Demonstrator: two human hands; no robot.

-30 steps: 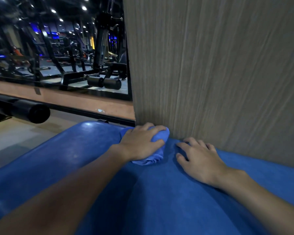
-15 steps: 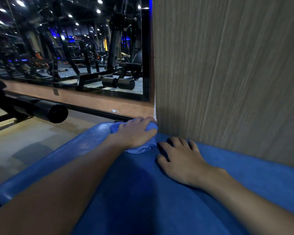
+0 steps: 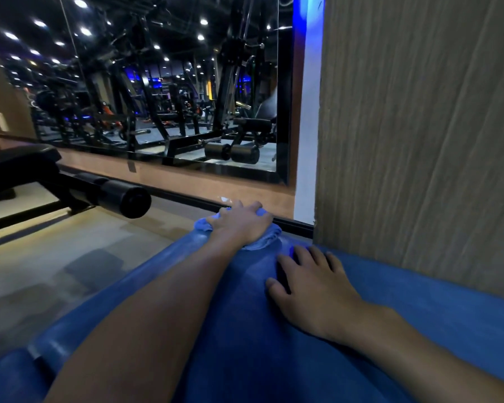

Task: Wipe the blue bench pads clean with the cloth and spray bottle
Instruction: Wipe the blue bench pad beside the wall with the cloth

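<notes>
A blue bench pad [image 3: 245, 338] stretches from the bottom of the head view up to the wall. At its far end my left hand [image 3: 242, 223] lies on a bunched light-blue cloth [image 3: 266, 238] and grips it against the pad's top edge. My right hand [image 3: 312, 289] rests flat on the pad just behind and to the right, fingers spread and holding nothing. No spray bottle is in view.
A wood-grain panel [image 3: 419, 141] rises right beside the pad on the right. A wall mirror [image 3: 163, 91] ahead reflects gym machines. A black roller pad [image 3: 120, 196] on a dark bench frame stands to the left over a tan floor [image 3: 56, 257].
My left hand has slid the cloth leftward and forward along the pad's far end, away from the wood panel. My right hand has stayed pressed on the pad, trailing slightly behind.
</notes>
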